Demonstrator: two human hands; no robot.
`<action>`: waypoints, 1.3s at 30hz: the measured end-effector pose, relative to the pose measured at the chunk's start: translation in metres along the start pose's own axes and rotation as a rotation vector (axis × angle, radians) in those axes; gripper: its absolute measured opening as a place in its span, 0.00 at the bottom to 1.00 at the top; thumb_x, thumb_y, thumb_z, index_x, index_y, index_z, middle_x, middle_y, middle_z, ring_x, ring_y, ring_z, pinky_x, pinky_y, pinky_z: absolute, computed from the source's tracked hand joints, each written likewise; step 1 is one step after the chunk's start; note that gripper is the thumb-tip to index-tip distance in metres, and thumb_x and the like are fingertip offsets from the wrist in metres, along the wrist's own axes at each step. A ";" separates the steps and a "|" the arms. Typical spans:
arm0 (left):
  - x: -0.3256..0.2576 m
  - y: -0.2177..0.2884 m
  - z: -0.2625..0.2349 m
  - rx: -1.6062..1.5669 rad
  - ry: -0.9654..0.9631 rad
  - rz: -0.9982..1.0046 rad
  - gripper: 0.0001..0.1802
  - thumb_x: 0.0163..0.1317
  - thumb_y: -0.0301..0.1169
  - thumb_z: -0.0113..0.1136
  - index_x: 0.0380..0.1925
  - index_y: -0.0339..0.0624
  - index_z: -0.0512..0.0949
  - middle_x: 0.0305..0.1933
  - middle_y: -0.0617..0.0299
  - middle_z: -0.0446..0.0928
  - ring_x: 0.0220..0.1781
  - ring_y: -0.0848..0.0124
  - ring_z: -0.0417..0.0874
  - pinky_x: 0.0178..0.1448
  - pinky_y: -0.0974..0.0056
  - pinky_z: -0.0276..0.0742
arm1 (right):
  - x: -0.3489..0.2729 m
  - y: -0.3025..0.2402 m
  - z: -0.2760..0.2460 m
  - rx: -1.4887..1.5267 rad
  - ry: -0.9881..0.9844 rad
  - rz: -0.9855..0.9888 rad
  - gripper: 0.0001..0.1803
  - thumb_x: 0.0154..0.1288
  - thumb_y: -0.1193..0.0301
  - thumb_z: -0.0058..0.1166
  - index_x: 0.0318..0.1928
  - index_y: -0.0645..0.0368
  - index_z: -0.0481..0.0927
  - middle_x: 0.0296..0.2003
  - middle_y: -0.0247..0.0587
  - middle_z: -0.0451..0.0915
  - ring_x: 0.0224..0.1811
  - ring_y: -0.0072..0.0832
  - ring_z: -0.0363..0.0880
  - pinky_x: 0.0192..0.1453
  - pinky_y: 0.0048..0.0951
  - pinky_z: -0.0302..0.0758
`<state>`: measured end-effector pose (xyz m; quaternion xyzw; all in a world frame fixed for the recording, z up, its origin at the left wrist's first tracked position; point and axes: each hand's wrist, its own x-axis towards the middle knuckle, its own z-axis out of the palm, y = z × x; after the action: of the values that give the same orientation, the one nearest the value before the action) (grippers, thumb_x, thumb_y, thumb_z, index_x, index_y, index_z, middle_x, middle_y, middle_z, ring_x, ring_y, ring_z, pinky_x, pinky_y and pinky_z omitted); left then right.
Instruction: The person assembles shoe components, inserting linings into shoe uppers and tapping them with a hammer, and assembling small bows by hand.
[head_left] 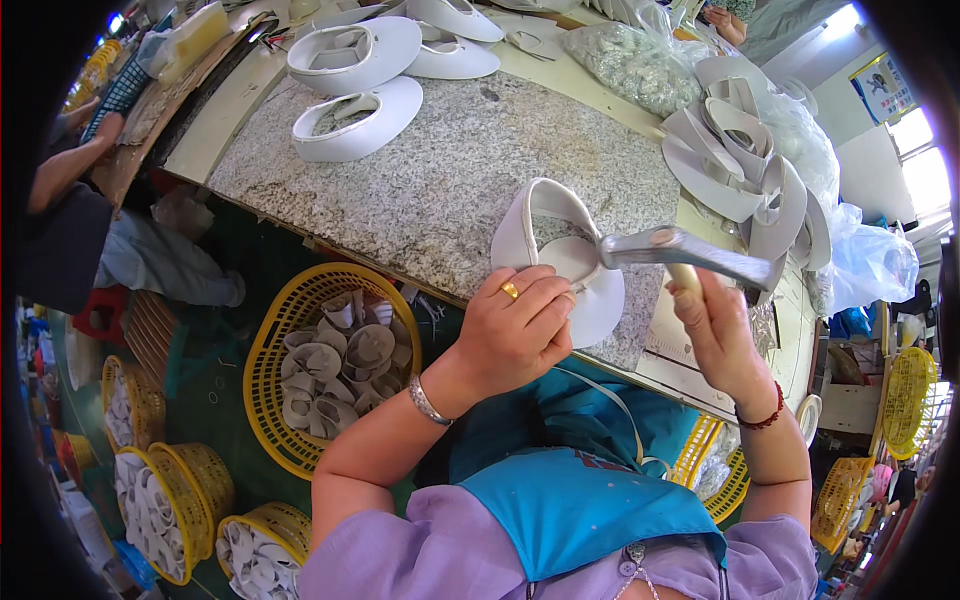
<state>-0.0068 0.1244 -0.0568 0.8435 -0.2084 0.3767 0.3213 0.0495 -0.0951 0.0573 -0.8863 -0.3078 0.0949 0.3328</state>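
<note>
My left hand (520,325), with a gold ring, is closed on the near edge of a white curved piece (515,235) that looks like a shoe upper. It has a raised looped band and a wide, flat flare, and rests on the speckled stone slab (440,210). My right hand (715,335) grips the short wooden handle of a metal hammer (700,252). The hammer's head is over the right side of the piece; whether it touches cannot be made out. Several similar white pieces (355,125) lie at the slab's far left.
More white pieces (740,140) are heaped at the right beside clear plastic bags (640,60). A yellow basket (262,385) of white parts stands below the table's left front edge. Further yellow baskets (205,480) line the floor. Another person's arm (75,165) is at the far left.
</note>
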 end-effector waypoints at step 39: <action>0.009 0.011 -0.001 -0.015 -0.063 -0.097 0.15 0.40 0.22 0.60 0.34 0.39 0.78 0.39 0.60 0.77 0.42 0.62 0.80 0.49 0.59 0.70 | -0.025 0.012 0.008 -0.171 -0.037 -0.121 0.11 0.68 0.69 0.51 0.45 0.62 0.77 0.30 0.50 0.76 0.26 0.50 0.76 0.29 0.42 0.72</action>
<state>-0.0083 0.1161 -0.0454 0.8615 -0.1800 0.3323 0.3390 0.0325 -0.1132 0.0426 -0.8893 -0.3738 0.0644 0.2555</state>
